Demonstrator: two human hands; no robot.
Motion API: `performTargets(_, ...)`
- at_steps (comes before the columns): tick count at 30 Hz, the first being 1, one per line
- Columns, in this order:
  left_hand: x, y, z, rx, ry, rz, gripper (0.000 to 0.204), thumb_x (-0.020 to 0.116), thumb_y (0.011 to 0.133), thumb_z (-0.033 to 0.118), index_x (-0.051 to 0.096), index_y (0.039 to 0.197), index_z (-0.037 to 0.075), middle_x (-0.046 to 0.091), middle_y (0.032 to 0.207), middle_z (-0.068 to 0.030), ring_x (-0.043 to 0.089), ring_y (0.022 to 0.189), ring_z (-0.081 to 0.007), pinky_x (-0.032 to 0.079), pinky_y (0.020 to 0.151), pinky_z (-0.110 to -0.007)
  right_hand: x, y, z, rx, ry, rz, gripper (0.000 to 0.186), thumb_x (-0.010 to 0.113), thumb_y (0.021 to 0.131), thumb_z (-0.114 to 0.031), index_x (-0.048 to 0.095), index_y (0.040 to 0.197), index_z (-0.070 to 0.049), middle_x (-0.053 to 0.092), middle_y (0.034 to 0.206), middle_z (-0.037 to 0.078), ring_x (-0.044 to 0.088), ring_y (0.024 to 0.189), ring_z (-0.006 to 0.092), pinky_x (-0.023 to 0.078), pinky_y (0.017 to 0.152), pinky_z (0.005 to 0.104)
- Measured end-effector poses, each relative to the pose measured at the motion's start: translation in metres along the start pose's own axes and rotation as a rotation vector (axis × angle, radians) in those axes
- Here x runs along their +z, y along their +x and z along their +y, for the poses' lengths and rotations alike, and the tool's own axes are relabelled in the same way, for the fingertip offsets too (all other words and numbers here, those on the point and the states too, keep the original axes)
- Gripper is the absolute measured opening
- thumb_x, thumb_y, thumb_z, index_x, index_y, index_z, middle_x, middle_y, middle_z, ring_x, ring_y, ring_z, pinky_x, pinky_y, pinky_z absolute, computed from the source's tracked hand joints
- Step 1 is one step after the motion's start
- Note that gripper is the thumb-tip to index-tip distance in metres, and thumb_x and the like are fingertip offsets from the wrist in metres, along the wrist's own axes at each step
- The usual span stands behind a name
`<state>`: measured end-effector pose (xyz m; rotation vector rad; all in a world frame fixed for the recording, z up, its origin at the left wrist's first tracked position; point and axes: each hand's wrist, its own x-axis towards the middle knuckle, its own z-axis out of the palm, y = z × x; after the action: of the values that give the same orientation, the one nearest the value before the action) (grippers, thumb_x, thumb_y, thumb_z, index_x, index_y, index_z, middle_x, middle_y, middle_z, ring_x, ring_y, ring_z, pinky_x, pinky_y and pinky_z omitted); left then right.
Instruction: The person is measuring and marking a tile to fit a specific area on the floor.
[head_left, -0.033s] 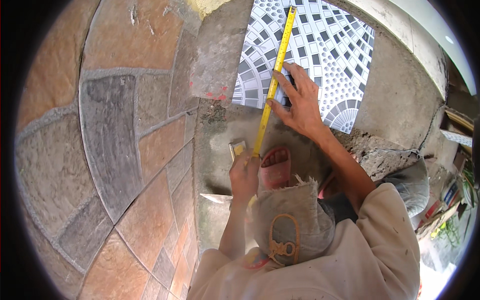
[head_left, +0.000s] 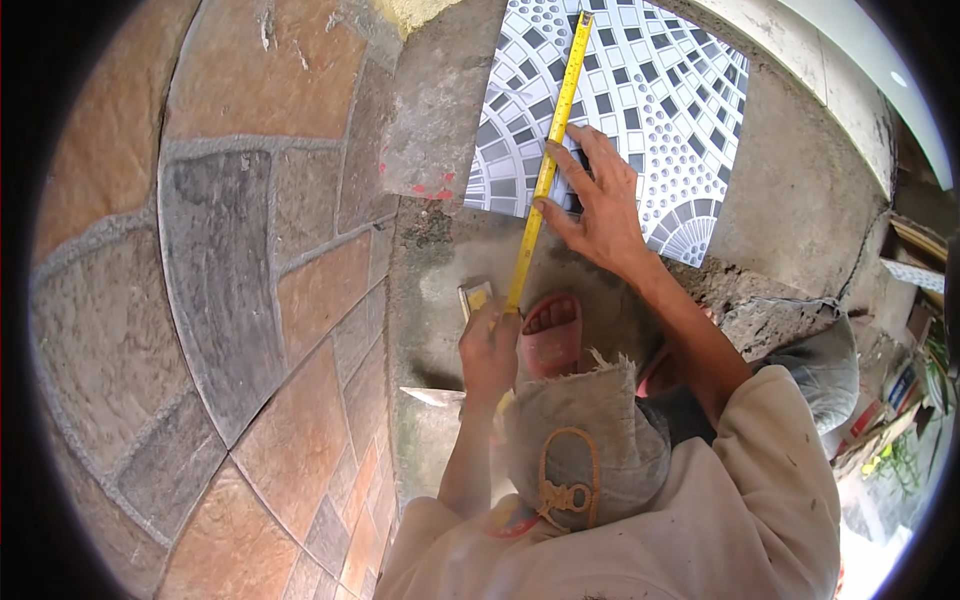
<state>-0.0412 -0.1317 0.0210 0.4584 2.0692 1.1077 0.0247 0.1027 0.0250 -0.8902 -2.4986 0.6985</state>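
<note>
A square tile (head_left: 690, 110) with a black, white and grey mosaic pattern lies on rough concrete. Across its left part runs the yellow blade of a tape measure (head_left: 572, 75), its hooked tip close to the tile's far edge. My left hand (head_left: 488, 350) is closed around the near end of the tape measure, below the tile, with part of a yellow and silver piece showing beside the fingers. Over the tile, my right hand (head_left: 605, 205) has its fingers spread, with thumb and fingertips touching the blade's right edge.
Stone-look paving (head_left: 225, 260) covers the left side. A pale pointed piece (head_left: 433, 396) lies near my left forearm. My foot in a pink sandal (head_left: 552, 340) stands just below the tile. A white ledge (head_left: 800, 50) borders the far right; stacked boards (head_left: 918, 245) stand at the right.
</note>
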Motion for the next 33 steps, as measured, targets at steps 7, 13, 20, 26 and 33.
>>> performTargets(7,-0.004,-0.003,0.002,-0.019,-0.058,-0.002,0.023,0.058,0.09,0.013,0.065,0.107,-0.001,0.053,0.07,0.0013,0.043,0.061,-0.0061,0.034,0.053,-0.023,-0.004,0.002,-0.008,0.0,0.01,-0.03,0.062,0.077,0.078,-0.027,0.055,0.133,-0.01,0.044,0.143,0.015,0.041,0.131,0.0386,0.034,0.104,0.0495)
performTargets(13,-0.004,0.002,0.005,0.015,-0.041,-0.01,0.024,0.058,0.09,0.013,0.065,0.107,-0.002,0.054,0.073,0.0006,0.045,0.063,-0.0065,0.036,0.055,-0.023,-0.005,0.004,-0.009,0.013,0.005,-0.019,0.061,0.076,0.079,-0.028,0.055,0.133,-0.008,0.044,0.142,0.015,0.041,0.131,0.038,0.034,0.103,0.0492)
performTargets(20,-0.002,0.007,0.001,0.04,-0.02,0.004,0.025,0.059,0.089,0.014,0.065,0.107,-0.003,0.057,0.075,-0.0011,0.047,0.065,-0.0079,0.038,0.057,-0.024,0.006,-0.002,-0.005,-0.004,0.001,0.004,0.06,0.075,0.079,-0.027,0.055,0.133,-0.009,0.044,0.141,0.014,0.041,0.131,0.0354,0.034,0.1,0.049)
performTargets(26,-0.002,0.012,0.014,-0.071,0.017,-0.043,0.027,0.059,0.09,0.019,0.067,0.109,0.003,0.066,0.098,-0.0195,0.064,0.089,-0.0325,0.049,0.079,-0.038,0.002,0.002,-0.002,-0.01,0.002,0.001,0.06,0.074,0.078,-0.026,0.054,0.133,-0.009,0.043,0.14,0.013,0.04,0.131,0.0346,0.035,0.098,0.0501)
performTargets(33,-0.005,0.006,0.041,-0.085,0.053,0.006,0.027,0.061,0.087,0.015,0.067,0.108,0.0,0.059,0.074,-0.0034,0.05,0.067,-0.0095,0.042,0.06,-0.026,-0.021,0.011,-0.018,0.004,0.019,-0.042,0.061,0.075,0.079,-0.025,0.053,0.133,-0.007,0.043,0.139,0.016,0.041,0.13,0.0368,0.035,0.099,0.05)
